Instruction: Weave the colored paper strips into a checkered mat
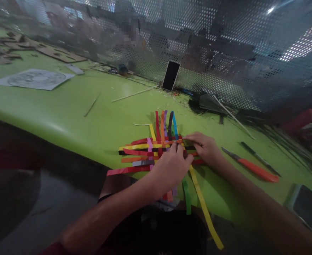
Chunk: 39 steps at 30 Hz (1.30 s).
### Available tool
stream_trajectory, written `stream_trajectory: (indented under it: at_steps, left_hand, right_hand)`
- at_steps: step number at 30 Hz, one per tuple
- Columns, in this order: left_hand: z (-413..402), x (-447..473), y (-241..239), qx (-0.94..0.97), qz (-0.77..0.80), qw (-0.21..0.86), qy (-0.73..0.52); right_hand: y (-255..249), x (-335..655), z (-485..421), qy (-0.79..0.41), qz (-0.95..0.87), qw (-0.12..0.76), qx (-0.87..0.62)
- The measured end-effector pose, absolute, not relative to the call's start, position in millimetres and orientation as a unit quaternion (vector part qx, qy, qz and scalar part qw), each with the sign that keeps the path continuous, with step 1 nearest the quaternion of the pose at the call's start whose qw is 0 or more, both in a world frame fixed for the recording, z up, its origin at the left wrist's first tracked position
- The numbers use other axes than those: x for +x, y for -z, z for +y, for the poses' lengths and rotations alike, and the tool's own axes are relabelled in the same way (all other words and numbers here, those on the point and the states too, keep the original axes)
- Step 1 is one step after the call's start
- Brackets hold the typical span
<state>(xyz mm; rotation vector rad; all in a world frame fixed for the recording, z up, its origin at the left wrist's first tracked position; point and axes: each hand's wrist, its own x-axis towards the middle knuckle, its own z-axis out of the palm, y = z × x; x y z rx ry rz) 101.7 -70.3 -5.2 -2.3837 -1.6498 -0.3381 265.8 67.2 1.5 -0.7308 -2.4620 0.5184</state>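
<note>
Hands on woven paper strips (pixel 145 148), green table (pixel 73 117).
Both rest on them: left hand (pixel 170 167) curled, right hand (pixel 207 148) half open; any grasp cannot be told.

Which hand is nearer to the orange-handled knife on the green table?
Right. The right hand rests near the orange-handled knife; the left hand is farther away, beyond the right one.

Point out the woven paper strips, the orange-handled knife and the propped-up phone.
woven paper strips (pixel 145 150): head view, woven part, left side.
orange-handled knife (pixel 256 170): head view, orange handle.
phone (pixel 171 75): head view, dark screen.
</note>
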Motion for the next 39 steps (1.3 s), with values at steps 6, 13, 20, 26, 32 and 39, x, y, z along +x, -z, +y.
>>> stream_trajectory:
  at_steps: [6,13,20,26,32,39]
  left_hand:
    - [-70.3,102.6,10.3,-0.807,-0.569,0.099,0.126]
    - [-71.4,101.0,5.4,-0.800,-0.585,0.041,0.131]
    - [-71.4,99.7,5.3,-0.799,-0.586,0.039,0.132]
    - [-73.8,98.9,1.1,-0.796,-0.588,0.040,0.136]
    - [-74.5,99.8,-5.2,-0.782,-0.611,0.043,0.115]
    - [-71.7,98.0,0.1,-0.790,-0.596,0.071,0.126]
  right_hand:
    - [11.4,270.5,75.2,-0.109,-0.948,0.227,-0.196]
    - [11.3,263.7,69.9,-0.085,-0.955,0.188,-0.212]
    - [7.4,253.6,57.9,-0.026,-0.963,0.166,-0.210]
    - [7.7,248.0,70.0,-0.147,-0.944,0.195,-0.219]
    - [7.9,246.6,73.8,-0.181,-0.937,0.212,-0.210]
    - [3.3,259.9,75.3,-0.243,-0.898,0.260,-0.257]
